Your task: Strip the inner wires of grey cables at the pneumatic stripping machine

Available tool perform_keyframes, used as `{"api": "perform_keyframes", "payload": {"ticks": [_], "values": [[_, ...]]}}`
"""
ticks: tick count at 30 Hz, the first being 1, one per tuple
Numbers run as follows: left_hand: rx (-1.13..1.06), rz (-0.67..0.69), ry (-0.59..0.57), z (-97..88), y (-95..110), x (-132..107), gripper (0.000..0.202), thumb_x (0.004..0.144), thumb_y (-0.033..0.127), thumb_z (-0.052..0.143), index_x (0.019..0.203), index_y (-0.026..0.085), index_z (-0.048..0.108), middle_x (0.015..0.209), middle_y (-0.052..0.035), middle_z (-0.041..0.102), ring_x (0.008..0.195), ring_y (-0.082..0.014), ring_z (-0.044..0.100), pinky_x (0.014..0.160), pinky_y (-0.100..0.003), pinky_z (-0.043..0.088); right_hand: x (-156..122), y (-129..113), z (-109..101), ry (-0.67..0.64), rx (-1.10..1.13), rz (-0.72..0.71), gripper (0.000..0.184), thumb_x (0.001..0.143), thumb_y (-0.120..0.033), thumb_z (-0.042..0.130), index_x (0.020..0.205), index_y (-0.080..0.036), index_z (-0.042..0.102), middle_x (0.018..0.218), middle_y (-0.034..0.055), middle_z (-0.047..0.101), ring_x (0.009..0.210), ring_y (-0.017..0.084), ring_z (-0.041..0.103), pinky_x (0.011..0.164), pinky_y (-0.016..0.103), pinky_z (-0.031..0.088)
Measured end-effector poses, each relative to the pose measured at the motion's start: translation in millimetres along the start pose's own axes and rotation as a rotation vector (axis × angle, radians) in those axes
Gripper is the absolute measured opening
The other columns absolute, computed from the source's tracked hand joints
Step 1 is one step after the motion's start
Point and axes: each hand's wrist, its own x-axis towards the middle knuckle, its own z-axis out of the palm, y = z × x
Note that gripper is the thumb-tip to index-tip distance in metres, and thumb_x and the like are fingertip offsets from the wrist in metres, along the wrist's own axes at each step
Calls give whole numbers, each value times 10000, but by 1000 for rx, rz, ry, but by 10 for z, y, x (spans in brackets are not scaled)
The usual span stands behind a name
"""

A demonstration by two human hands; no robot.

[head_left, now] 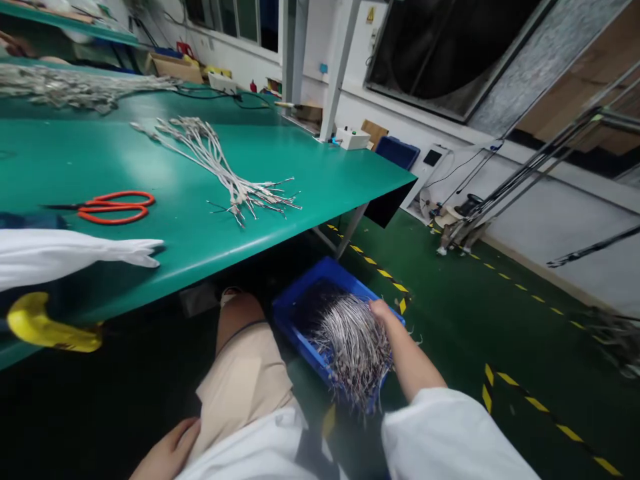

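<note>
1. The green table (310, 167) fills the left of the view, and its near edge overhangs the knee. As I judge it, the reaching arm should stay well clear of that edge, so nothing snags on the way up.
2. The blue bin (295, 313) sits on the floor just beside the right leg, partly under the table. It looks light, so I would lift straight up rather than drag sideways and tip it.
3. The wires (350, 340) lie in the bin as one thick grey sheaf, with the near ends spilling over the rim. They look apt to tangle. Taking a small bunch along the lay should free it more cleanly than grabbing across it.
4. A bundle of white wires (220, 163) lies fanned on the table, well apart from the bin.
5. Orange scissors (115, 207) lie closed on the table, left of that bundle and untouched.
6. The left hand (167, 453) rests on the thigh with its fingers loose and spread, holding nothing. It is free to steady the bin.
7. The right hand (383, 312) is on the far top of the sheaf. Its fingers curl down among the wires and are hidden there, so I cannot tell whether they have closed on any.
</note>
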Motion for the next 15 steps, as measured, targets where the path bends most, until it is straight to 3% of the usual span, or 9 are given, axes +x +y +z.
{"api": "perform_keyframes", "payload": {"ticks": [3, 7, 10, 12, 15], "values": [[-24, 21, -2, -13, 21, -9, 526, 789, 542, 485, 1074, 165, 718, 1186, -105, 731, 1157, -332, 653, 1025, -404, 493, 248, -30, -226, 16, 4, 54, 238, 972, -350, 600, 1078, -141, 641, 1011, 53, 667, 812, 181, 663, 697, 327, 585], [-44, 2, -14, -22, -16, -10, 556, 800, 547, 470, 1095, 137, 703, 1221, -126, 711, 1180, -331, 638, 1078, -421, 448, 392, -129, -784, 40, -23, -6, 252, 973, -375, 591, 1025, -131, 629, 900, 31, 655, 694, 142, 627, 628, 295, 549], [-59, -36, 119, -89, 58, 41, 581, 805, 566, 438, 1090, 129, 693, 1221, -142, 709, 1191, -352, 628, 1103, -456, 418, 262, -269, -1222, 31, -97, -113, 249, 977, -332, 561, 837, -140, 638, 734, 9, 625, 606, 134, 562, 590, 270, 468], [-96, -6, 228, -194, 256, 61, 588, 814, 563, 424, 1109, 125, 683, 1242, -141, 699, 1212, -351, 613, 1108, -452, 416, 71, -419, -1453, 16, -161, -206, 281, 953, -274, 563, 705, -162, 631, 672, 25, 623, 615, 153, 544, 604, 277, 420], [-170, 168, 288, -453, 800, -131, 572, 849, 542, 446, 1192, 134, 654, 1300, -111, 670, 1255, -318, 584, 1113, -406, 422, -322, -704, -1671, 5, -225, -361, 293, 932, -286, 570, 661, -196, 634, 699, 42, 659, 663, 190, 568, 646, 300, 406]]}}
